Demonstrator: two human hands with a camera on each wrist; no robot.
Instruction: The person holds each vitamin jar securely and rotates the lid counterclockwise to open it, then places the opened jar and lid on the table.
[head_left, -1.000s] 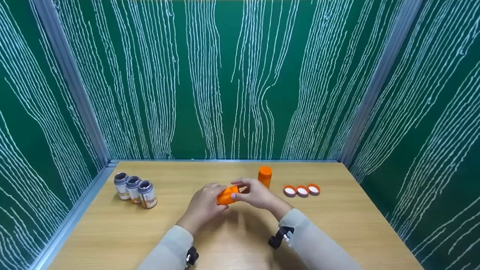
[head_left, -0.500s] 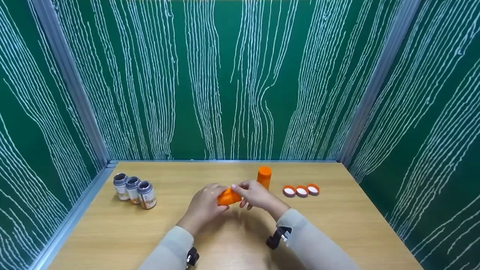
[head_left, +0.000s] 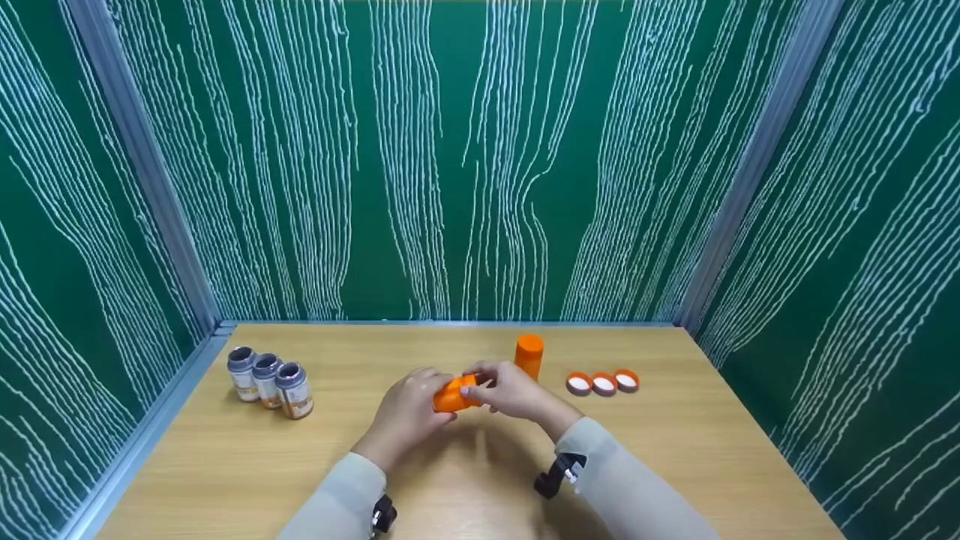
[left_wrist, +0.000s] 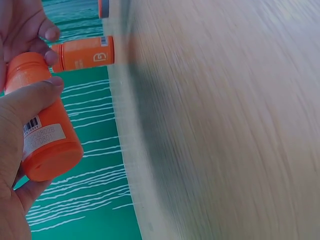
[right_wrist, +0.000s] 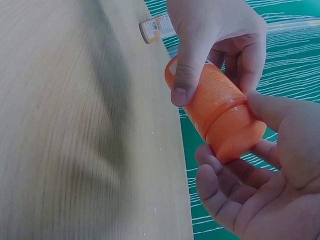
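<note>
Head view, far left: three jars [head_left: 268, 380] stand in a close slanting row on the wooden table [head_left: 675, 465], the rightmost nearest me. Grey necks, mouths uncovered, pale labels. I catch part of one at the top of my right wrist view too.

Next, the left sleeve [head_left: 330, 499], light grey, black mount [head_left: 385, 514] at the cuff. The left hand [head_left: 409, 403] is curled round the body of an orange bottle [head_left: 451, 395], thumb along its side. The bottle is held up off the wood around mid-table, tilted, base end toward the left hand, top end to the right. My left wrist view shows a white sticker [left_wrist: 46, 138] with barcode and printed digits near the base.

At the top end, the cap [right_wrist: 237, 135] sits on the bottle. The right hand [head_left: 514, 388] pinches it between thumb and finger, the other fingers bent below. Right sleeve [head_left: 637, 487] matches the left, with its own black mount.

Just behind the right hand, a second bottle [head_left: 529, 354], also orange, stands upright, its lower part partly hidden from me.

Far right, well apart from the jars: three lids [head_left: 603, 383] in a row, white insides up, orange rims.
</note>
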